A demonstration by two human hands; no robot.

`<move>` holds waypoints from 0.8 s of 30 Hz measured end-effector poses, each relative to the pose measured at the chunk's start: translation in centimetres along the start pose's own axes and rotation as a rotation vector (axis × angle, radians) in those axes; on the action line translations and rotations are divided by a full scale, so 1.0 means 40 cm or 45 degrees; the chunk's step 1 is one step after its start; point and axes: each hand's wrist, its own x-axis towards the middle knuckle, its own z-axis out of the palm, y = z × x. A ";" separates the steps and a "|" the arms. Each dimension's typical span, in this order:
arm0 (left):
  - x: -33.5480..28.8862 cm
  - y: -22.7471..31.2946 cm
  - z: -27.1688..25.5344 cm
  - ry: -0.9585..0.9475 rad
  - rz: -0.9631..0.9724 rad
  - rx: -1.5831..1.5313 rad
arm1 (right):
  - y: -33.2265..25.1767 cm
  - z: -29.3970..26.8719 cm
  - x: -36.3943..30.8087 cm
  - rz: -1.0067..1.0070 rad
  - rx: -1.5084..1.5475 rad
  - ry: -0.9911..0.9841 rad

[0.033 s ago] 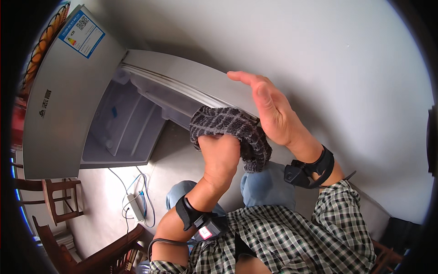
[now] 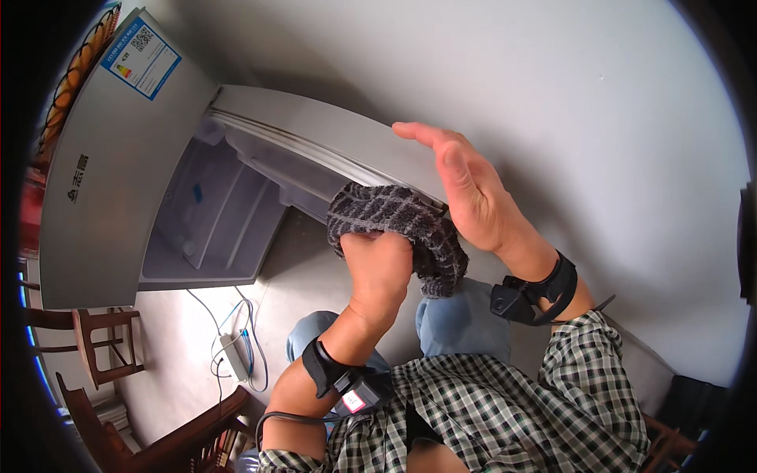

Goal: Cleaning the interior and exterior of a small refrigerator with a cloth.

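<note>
My left hand (image 2: 378,264) is closed on a dark grey towel (image 2: 386,209) with a lighter check pattern. The bunched towel lies against the inner edge of the open lower fridge door (image 2: 315,126), and its loose end hangs toward my knees. Most of my left fingers are hidden in the cloth. My right hand (image 2: 473,189) is open at the door's free end, fingers stretched along its outer side. To the left stands the grey fridge (image 2: 118,165), whose lower compartment (image 2: 213,213) is open, showing pale plastic walls.
A white wall (image 2: 599,102) rises close behind the door on the right. On the floor at left lie a power strip (image 2: 233,359) and loose cables. Wooden chairs (image 2: 110,347) stand at the lower left. My knees (image 2: 461,323) are just below the towel.
My left hand and the towel have shifted very slightly to the left. The right hand and the door look the same.
</note>
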 end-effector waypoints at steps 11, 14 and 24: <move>0.006 -0.012 -0.043 -0.208 0.397 0.234 | 0.032 0.014 0.001 0.023 0.204 0.012; 0.003 -0.018 -0.062 -0.243 0.355 0.225 | 0.034 0.019 -0.003 0.064 0.269 0.002; -0.012 -0.045 -0.132 -0.183 0.301 0.174 | 0.013 0.024 -0.017 0.182 0.300 -0.065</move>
